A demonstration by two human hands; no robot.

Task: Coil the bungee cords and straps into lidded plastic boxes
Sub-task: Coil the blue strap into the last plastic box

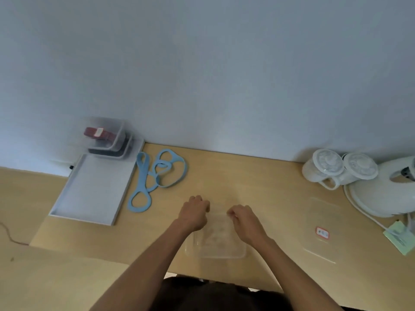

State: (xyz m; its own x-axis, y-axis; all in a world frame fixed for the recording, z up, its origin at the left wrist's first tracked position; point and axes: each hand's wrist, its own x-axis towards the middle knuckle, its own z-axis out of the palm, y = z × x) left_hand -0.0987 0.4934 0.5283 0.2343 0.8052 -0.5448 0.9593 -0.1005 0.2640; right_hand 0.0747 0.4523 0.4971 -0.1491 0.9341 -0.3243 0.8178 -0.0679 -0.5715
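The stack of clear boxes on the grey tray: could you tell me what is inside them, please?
The top box holds a red coiled strap with a pale label. The box beneath shows only a dark edge; the rest is covered, so I cannot name it.

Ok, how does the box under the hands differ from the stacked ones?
The clear box is unlidded and looks empty; the stacked boxes hold red and dark items. The clear box sits alone up front; the stacked boxes stand by the wall. Both are clear plastic.
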